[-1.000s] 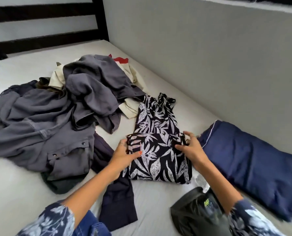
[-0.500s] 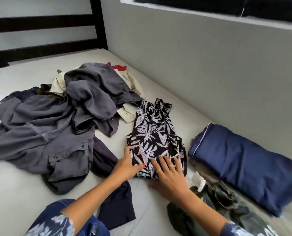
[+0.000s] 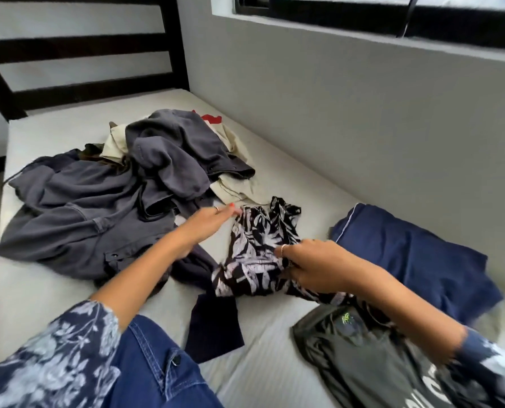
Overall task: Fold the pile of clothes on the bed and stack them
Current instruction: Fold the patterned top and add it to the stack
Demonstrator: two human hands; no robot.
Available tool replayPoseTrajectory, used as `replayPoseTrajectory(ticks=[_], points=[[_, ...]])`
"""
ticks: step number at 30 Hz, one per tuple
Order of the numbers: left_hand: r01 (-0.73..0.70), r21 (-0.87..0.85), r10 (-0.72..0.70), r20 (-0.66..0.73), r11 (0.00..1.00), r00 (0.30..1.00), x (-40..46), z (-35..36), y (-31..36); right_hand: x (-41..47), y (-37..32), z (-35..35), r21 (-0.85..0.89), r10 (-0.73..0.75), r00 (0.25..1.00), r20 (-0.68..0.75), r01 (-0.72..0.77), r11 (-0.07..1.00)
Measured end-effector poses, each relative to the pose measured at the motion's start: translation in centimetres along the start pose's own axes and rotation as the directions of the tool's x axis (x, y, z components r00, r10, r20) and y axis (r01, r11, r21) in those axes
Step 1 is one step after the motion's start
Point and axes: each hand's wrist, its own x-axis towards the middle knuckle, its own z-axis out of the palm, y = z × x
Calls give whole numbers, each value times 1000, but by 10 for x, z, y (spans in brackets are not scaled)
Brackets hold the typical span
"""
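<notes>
The leaf-print garment [image 3: 260, 254] is lying on the bed [image 3: 51, 293] just past the centre of the view, part-folded and bunched, with its ruffled far end pointing toward 12 o'clock. The right hand [image 3: 313, 267] is gripping its near right edge, fingers curled into the cloth and lifting it a little. The left hand [image 3: 213, 219] is reaching to the far left corner at about 11 o'clock of the garment, fingers fairly straight and close together, the tips touching or just meeting the cloth; whether they are pinching it I cannot tell.

The main risk, as I judge it, is that the fold is coming apart. The fabric looks thin and slippery, and with only one firm grip a pull from the right hand could be dragging the layers askew. The left hand is also working just beside the grey clothes pile [image 3: 104, 207], which is spreading from 9 to 11 o'clock, so a loose sleeve could be getting caught up in the fold. A dark navy piece [image 3: 216, 328] is lying at 7 o'clock, its upper end touching or tucked under the garment, and could be getting dragged along.

At 3 o'clock, a folded blue item [image 3: 416, 257] is sitting near the wall [image 3: 333, 113]. At 5 o'clock, under the right forearm, a dark grey-green garment [image 3: 363, 354] is lying flat.
</notes>
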Motion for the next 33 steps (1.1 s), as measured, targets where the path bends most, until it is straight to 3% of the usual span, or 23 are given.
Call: replayPoseTrajectory(ticks=[3, 6, 10, 12, 14, 17, 18, 21, 23, 27, 33], points=[[147, -164, -102, 254, 976, 962, 0, 22, -25, 3, 1, 0, 76, -25, 993, 118, 17, 997], [340, -271, -239, 346, 900, 907, 2, 36, -39, 34, 22, -12, 247, -68, 983, 169, 25, 969], [453, -580, -326, 316, 677, 891, 23, 35, -63, 112, 80, -36, 207, 65, 998, 3, -64, 976], [504, -621, -341, 372, 600, 863, 32, 29, -75, 148, 106, -32, 125, 225, 968, -109, -211, 969], [551, -608, -354, 423, 572, 834, 38, 28, -84, 165, 115, -10, 41, 285, 953, -104, -282, 958], [558, -556, -356, 436, 616, 827, 41, 32, -88, 160, 100, 52, 51, 190, 973, 128, -198, 979], [544, -556, -356, 416, 629, 837, 44, 34, -90, 153, 92, 71, 6, 196, 970, 142, -199, 980], [475, -520, -361, 310, 710, 879, 45, 42, -87, 131, 80, 115, -39, 259, 964, -60, -261, 964], [417, -442, -379, 176, 794, 909, 43, 55, -87, 114, 71, 136, -4, 211, 958, -195, -216, 976], [333, -241, -365, -100, 911, 926, 43, 73, -84, 92, 58, 167, -71, 122, 956, -265, -146, 987], [443, -239, -473, -86, 864, 877, 46, 71, -84, 98, 53, 172, -85, 158, 905, -396, -207, 975]])
